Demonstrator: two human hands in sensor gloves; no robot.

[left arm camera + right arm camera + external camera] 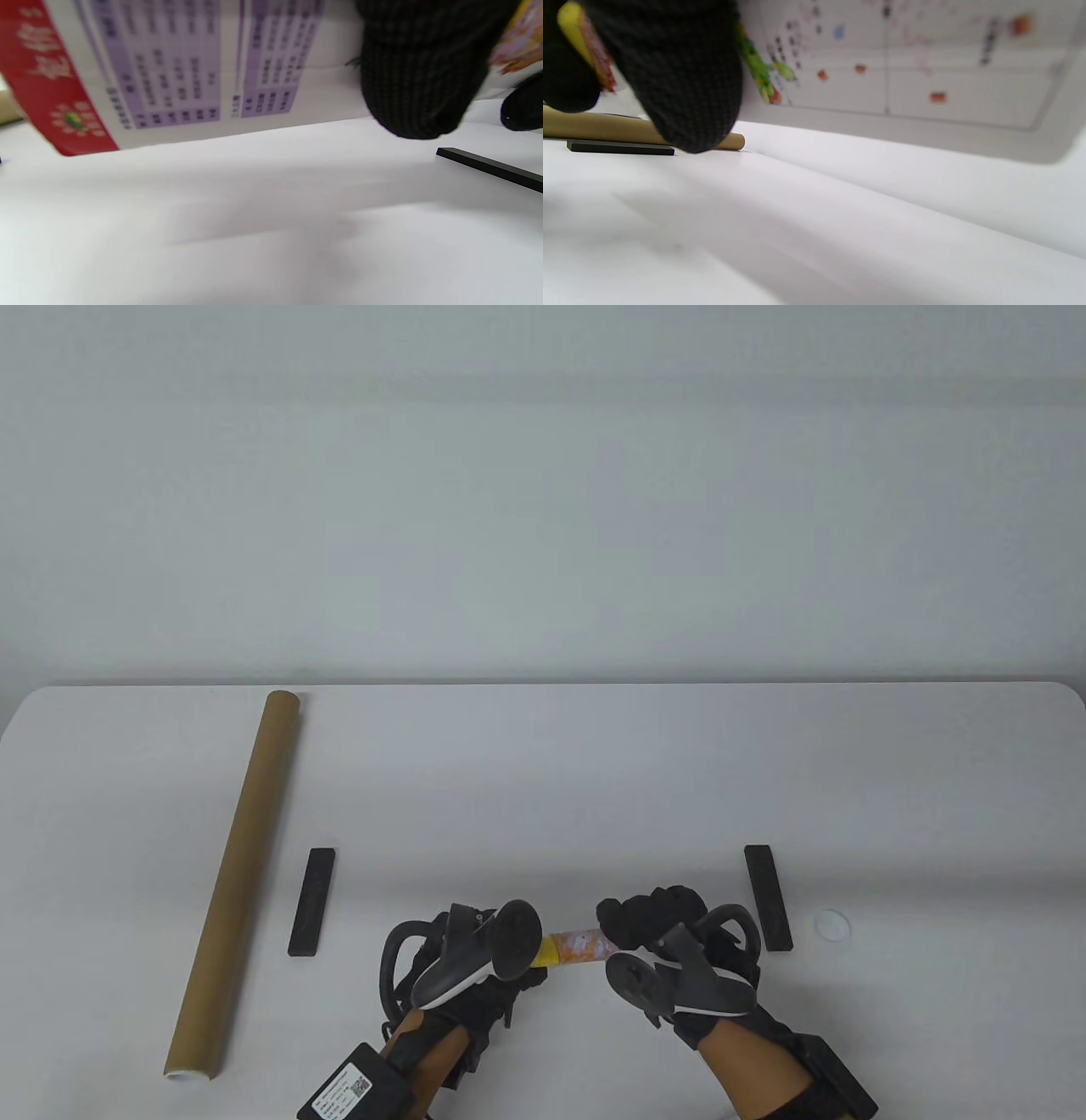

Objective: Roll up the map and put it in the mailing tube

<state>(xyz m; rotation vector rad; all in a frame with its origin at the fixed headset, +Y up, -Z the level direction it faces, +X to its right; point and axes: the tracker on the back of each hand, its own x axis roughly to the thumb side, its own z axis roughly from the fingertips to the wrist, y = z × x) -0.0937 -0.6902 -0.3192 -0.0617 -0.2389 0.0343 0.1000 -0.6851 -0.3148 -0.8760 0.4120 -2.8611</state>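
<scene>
While rolled, the map point(575, 947) spans both hands.

Low in the frame, the left hand point(475, 976) and right hand point(670, 937) hold a rolled map point(573, 948); a cardboard tube point(237, 874) lies at left on the surface point(543, 780).

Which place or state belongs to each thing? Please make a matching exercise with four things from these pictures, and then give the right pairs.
Things:
1. mailing tube
2. rolled map
3. white cap
4. left black bar

Places or states:
A. held at both ends, by the left hand and the right hand
B. lies just right of the tube
C. long and brown, at the table's left side
D. small and round, right of the right black bar

Pairs: 1-C, 2-A, 3-D, 4-B
</scene>
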